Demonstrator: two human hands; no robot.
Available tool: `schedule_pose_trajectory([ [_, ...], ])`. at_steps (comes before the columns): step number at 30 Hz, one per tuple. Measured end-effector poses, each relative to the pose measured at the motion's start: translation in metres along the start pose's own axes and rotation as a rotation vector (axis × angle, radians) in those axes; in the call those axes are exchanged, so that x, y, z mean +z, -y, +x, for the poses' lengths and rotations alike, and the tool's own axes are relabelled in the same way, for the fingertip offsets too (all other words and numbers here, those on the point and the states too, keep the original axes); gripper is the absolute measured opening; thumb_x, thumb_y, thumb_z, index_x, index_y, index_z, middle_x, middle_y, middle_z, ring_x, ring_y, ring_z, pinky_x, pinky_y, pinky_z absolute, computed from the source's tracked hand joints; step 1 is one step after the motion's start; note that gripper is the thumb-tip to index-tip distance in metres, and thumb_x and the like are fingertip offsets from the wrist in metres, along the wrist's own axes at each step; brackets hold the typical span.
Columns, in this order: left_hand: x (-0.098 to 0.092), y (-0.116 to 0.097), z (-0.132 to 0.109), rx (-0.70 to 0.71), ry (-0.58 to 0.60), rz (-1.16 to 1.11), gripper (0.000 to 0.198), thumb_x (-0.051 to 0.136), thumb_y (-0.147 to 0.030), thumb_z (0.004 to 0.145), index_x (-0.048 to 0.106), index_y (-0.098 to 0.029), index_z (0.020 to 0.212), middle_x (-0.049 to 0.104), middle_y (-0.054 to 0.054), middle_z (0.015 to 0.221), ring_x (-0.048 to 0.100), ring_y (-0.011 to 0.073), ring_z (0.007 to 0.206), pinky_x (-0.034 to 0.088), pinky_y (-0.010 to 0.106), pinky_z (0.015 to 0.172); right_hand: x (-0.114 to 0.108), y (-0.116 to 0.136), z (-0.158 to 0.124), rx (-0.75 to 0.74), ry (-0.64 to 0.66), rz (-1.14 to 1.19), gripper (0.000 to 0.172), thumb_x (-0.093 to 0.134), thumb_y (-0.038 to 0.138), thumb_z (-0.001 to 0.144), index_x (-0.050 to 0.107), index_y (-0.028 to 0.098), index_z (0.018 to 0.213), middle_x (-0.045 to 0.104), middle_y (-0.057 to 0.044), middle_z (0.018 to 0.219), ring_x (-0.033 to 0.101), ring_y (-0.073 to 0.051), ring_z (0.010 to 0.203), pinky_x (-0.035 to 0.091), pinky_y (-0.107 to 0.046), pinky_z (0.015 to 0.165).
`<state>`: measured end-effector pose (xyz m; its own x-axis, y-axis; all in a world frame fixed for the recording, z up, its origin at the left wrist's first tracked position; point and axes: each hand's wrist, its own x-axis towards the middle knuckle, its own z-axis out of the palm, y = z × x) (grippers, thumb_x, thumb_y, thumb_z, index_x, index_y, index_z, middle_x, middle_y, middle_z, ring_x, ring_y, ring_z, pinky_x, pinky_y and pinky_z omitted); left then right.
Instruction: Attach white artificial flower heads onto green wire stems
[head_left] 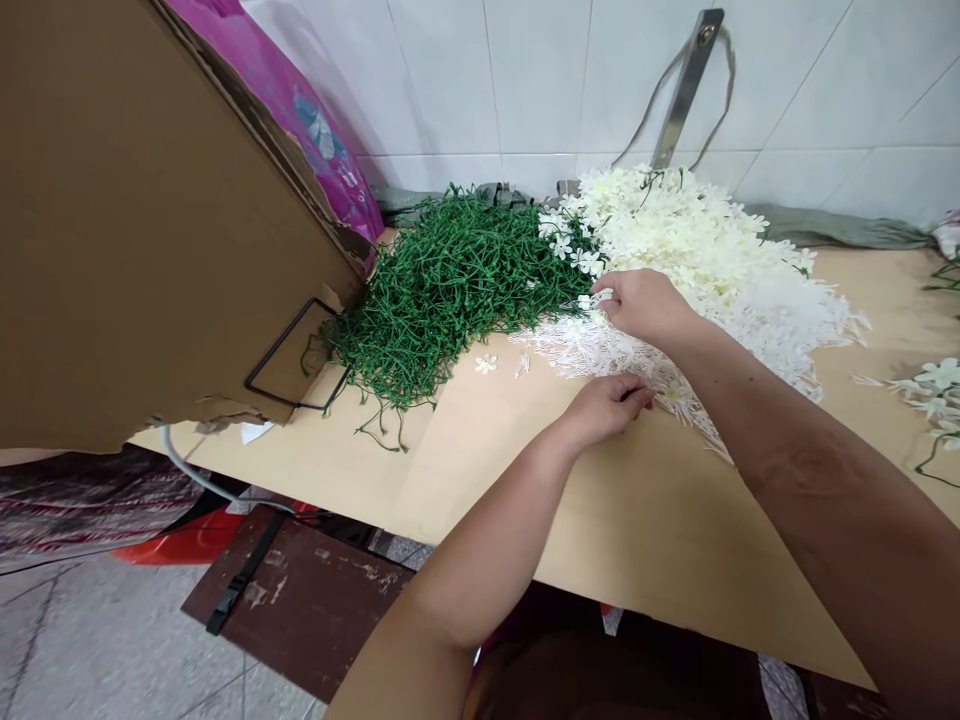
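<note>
My right hand reaches over the edge of a heap of white pieces, its fingertips slightly apart beside a small white artificial flower. Below it, my left hand is closed, with thumb and fingers pressed together at the near edge of the white stamens. Whatever it pinches is too hidden to name. A large pile of green plastic stems lies to the left of both hands. Behind my right hand rises a mound of cream-white artificial flowers. One loose flower rests on the tabletop.
A tall cardboard box with a black wire frame stands at the left. More flowers lie at the right of the table. A metal bar leans against the tiled wall. A brown board is below.
</note>
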<state>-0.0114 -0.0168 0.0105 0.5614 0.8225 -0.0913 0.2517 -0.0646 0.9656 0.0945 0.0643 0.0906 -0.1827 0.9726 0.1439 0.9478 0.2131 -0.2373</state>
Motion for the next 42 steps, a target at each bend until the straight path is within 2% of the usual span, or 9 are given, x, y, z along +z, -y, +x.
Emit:
schedule_pose_trajectory([
  [6, 0.0, -0.002, -0.001, -0.022, -0.003, -0.041, 0.025, 0.048, -0.038, 0.086, 0.058, -0.017, 0.077, 0.048, -0.003, 0.065, 0.044, 0.0086, 0.057, 0.036, 0.021, 0.052, 0.002, 0.015, -0.004, -0.105, 0.07, -0.057, 0.04, 0.043, 0.01, 0.087, 0.075, 0.017, 0.112, 0.076, -0.01, 0.096, 0.068, -0.025, 0.086, 0.047, -0.034, 0.076],
  [10, 0.0, -0.001, -0.001, -0.048, 0.001, -0.065, 0.022, 0.049, -0.036, 0.086, 0.059, -0.017, 0.08, 0.053, -0.002, 0.071, 0.046, 0.0088, 0.059, 0.038, 0.02, 0.051, 0.019, 0.023, 0.0, -0.131, 0.214, -0.241, 0.032, 0.052, 0.025, 0.09, 0.072, 0.01, 0.111, 0.074, -0.018, 0.106, 0.068, -0.03, 0.096, 0.047, -0.035, 0.076],
  [14, 0.0, -0.002, 0.0, -0.055, 0.02, -0.09, 0.019, 0.046, -0.029, 0.086, 0.061, -0.017, 0.085, 0.058, 0.0, 0.08, 0.046, 0.0083, 0.061, 0.038, 0.019, 0.049, 0.026, 0.025, 0.001, -0.137, 0.205, -0.252, 0.031, 0.057, 0.029, 0.089, 0.071, 0.011, 0.11, 0.074, -0.017, 0.108, 0.068, -0.029, 0.097, 0.046, -0.033, 0.075],
  [18, 0.0, -0.001, 0.001, -0.057, -0.028, -0.133, 0.019, 0.049, -0.031, 0.087, 0.06, -0.016, 0.083, 0.054, 0.0, 0.075, 0.048, 0.0093, 0.064, 0.04, 0.017, 0.048, 0.014, 0.016, -0.012, -0.073, 0.054, -0.024, 0.025, 0.051, 0.023, 0.089, 0.073, 0.012, 0.096, 0.074, -0.013, 0.092, 0.065, -0.024, 0.084, 0.042, -0.031, 0.069],
  [21, 0.0, -0.002, 0.003, -0.037, -0.156, -0.234, 0.01, 0.052, -0.025, 0.086, 0.058, -0.017, 0.086, 0.051, -0.002, 0.073, 0.046, 0.0076, 0.059, 0.039, 0.016, 0.046, 0.001, -0.003, -0.036, 0.032, -0.003, 0.297, 0.021, 0.053, 0.023, 0.086, 0.07, 0.012, 0.079, 0.065, -0.005, 0.068, 0.056, -0.016, 0.064, 0.038, -0.027, 0.061],
  [25, 0.0, -0.006, 0.004, -0.012, -0.308, -0.391, 0.009, 0.058, -0.02, 0.083, 0.056, -0.018, 0.091, 0.049, -0.005, 0.069, 0.041, 0.0054, 0.051, 0.037, 0.017, 0.044, -0.004, -0.032, -0.079, 0.122, 0.093, 0.713, 0.026, 0.053, 0.028, 0.085, 0.063, 0.015, 0.064, 0.051, 0.0, 0.053, 0.042, -0.011, 0.051, 0.033, -0.025, 0.053],
  [29, 0.002, -0.011, 0.002, -0.002, -0.249, -0.475, 0.022, 0.072, -0.026, 0.073, 0.062, -0.018, 0.091, 0.056, -0.004, 0.068, 0.045, 0.0056, 0.053, 0.037, 0.018, 0.048, 0.005, -0.045, -0.11, 0.143, 0.198, 0.989, 0.028, 0.064, 0.041, 0.079, 0.063, 0.016, 0.065, 0.06, -0.002, 0.061, 0.047, -0.011, 0.055, 0.037, -0.025, 0.055],
  [37, 0.002, -0.009, -0.001, 0.046, -0.259, -0.481, 0.036, 0.082, -0.041, 0.062, 0.066, -0.018, 0.085, 0.064, -0.001, 0.069, 0.05, 0.007, 0.057, 0.039, 0.019, 0.051, 0.017, -0.045, -0.118, 0.229, 0.182, 1.037, 0.034, 0.072, 0.047, 0.073, 0.065, 0.015, 0.066, 0.058, 0.001, 0.059, 0.043, -0.009, 0.053, 0.03, -0.024, 0.05],
  [42, -0.001, -0.009, -0.001, 0.012, -0.196, -0.482, 0.037, 0.079, -0.046, 0.067, 0.064, -0.016, 0.084, 0.061, -0.002, 0.064, 0.054, 0.007, 0.056, 0.042, 0.018, 0.051, 0.021, -0.045, -0.118, 0.208, 0.147, 0.952, 0.022, 0.064, 0.033, 0.079, 0.062, 0.015, 0.066, 0.054, 0.003, 0.058, 0.041, -0.008, 0.051, 0.029, -0.024, 0.05],
])
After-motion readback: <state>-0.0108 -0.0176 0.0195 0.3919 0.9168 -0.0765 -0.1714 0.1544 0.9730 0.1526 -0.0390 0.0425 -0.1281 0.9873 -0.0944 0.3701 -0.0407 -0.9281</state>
